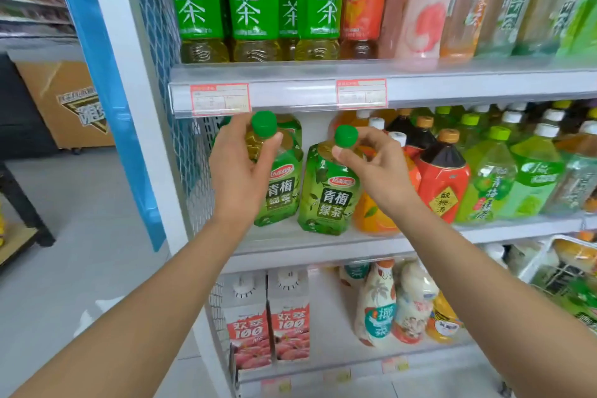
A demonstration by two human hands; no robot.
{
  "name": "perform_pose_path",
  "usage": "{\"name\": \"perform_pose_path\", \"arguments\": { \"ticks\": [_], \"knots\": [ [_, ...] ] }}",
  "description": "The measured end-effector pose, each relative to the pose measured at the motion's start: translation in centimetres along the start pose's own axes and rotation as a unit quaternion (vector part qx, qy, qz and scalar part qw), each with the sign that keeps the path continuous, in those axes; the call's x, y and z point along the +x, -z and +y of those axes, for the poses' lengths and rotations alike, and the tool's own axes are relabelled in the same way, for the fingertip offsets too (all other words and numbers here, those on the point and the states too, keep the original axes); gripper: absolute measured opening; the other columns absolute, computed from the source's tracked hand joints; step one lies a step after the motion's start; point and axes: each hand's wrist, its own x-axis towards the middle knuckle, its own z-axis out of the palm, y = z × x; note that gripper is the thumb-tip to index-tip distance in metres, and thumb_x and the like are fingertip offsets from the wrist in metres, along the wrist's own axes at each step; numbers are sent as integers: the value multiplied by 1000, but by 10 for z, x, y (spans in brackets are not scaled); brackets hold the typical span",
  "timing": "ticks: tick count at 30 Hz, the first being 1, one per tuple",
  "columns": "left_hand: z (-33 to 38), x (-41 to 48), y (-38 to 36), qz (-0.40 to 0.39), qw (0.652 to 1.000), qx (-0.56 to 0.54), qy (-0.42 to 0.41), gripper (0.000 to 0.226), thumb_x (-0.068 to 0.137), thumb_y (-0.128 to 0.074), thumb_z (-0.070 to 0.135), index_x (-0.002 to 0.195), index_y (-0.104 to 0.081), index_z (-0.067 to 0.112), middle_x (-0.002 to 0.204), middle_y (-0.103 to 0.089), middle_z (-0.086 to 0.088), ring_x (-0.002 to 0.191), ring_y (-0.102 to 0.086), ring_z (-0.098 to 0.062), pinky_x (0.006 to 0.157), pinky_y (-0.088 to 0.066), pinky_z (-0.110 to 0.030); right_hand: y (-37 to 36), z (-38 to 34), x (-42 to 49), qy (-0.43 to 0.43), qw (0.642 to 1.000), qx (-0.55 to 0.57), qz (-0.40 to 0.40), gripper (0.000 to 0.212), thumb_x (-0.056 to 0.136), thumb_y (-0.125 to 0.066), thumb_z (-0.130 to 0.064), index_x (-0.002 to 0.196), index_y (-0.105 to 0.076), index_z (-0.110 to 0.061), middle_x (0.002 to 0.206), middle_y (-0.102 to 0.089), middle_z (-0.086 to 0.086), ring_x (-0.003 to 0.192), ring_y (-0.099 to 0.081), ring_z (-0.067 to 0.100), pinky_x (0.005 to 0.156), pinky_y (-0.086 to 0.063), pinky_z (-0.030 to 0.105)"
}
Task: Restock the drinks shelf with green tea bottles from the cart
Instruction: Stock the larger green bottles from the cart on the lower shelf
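Two green tea bottles with green caps stand at the left end of the middle shelf (pixel 323 247). My left hand (pixel 240 171) grips the neck of the left bottle (pixel 282 191), which leans slightly. My right hand (pixel 379 171) pinches the neck just under the cap of the right bottle (pixel 329 200), whose base rests near the shelf's front edge. Both bottles sit under the price rail (pixel 290 97) of the upper shelf.
Tall green tea bottles (pixel 252 3) fill the upper shelf. Orange, red and pale green drinks (pixel 444 184) stand right of my bottles. Cartons (pixel 268 323) and bottles sit below. A wire cart basket (pixel 555 265) shows at right, a cardboard box (pixel 69 103) at left.
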Motion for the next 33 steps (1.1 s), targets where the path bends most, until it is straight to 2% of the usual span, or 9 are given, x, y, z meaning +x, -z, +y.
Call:
{"name": "perform_pose_path", "arguments": {
  "ticks": [2,9,16,20,22,24,27,30,33],
  "knots": [
    [-6,-3,-1,8,1000,4,5,30,93,-57,35,113,-60,13,104,-64,0,96,-59,-20,82,-50,-46,-6,9,5,5,1000,3,6,46,68,-74,-40,104,-65,-12,101,-68,11,99,-63,31,90,-50,54],
    [-42,-9,-13,4,998,30,46,38,92,-57,39,118,-58,12,107,-65,-3,99,-60,-21,82,-51,-46,-22,38,18,-5,1000,-7,-16,24,81,-75,-18,103,-66,-13,98,-66,-4,98,-61,14,93,-50,45],
    [-69,-3,-24,-5,995,49,84,59,86,-52,55,126,-54,12,115,-65,-4,102,-62,-20,84,-53,-46,-37,51,41,19,999,-19,-44,17,81,-75,-24,87,-63,-33,97,-69,-4,99,-63,13,94,-50,45],
    [-74,4,-31,-23,996,49,72,44,91,-57,43,122,-58,12,113,-66,-3,103,-61,-20,86,-52,-46,-43,60,46,21,999,-10,-39,16,83,-72,-26,96,-62,-29,96,-67,-6,96,-61,11,94,-50,44],
    [-75,8,-35,-28,995,57,74,38,92,-58,41,119,-60,14,110,-67,-1,102,-61,-19,86,-52,-46,-45,62,46,17,999,-7,-47,28,83,-72,-28,108,-61,-22,104,-68,0,101,-62,15,93,-50,47],
    [-78,12,-37,-30,994,61,86,37,92,-57,40,119,-61,13,110,-67,-2,102,-61,-20,87,-52,-46,-44,63,42,9,997,-27,-75,50,77,-77,-29,121,-54,-21,118,-62,2,111,-57,14,101,-46,43],
    [-80,17,-35,-55,991,71,95,39,93,-55,43,119,-61,15,115,-65,2,110,-57,-22,94,-48,-48,-41,70,29,15,974,-200,-108,100,66,-85,-35,147,-27,-29,141,-31,6,133,-25,20,113,-26,36],
    [-80,5,-28,-89,981,128,113,73,80,-64,58,141,-43,23,136,-46,-4,130,-37,-22,111,-32,-44,-42,77,23,33,965,-249,-81,115,64,-88,-28,150,-13,-37,141,-25,8,133,-21,23,112,-28,39],
    [-87,-20,-26,-98,972,171,131,111,60,-83,53,149,-19,36,137,-33,-10,130,-33,-26,109,-32,-43,-45,82,30,40,971,-225,-72,113,63,-88,-21,151,-18,-33,141,-30,8,134,-26,22,113,-27,32]
  ]
}}
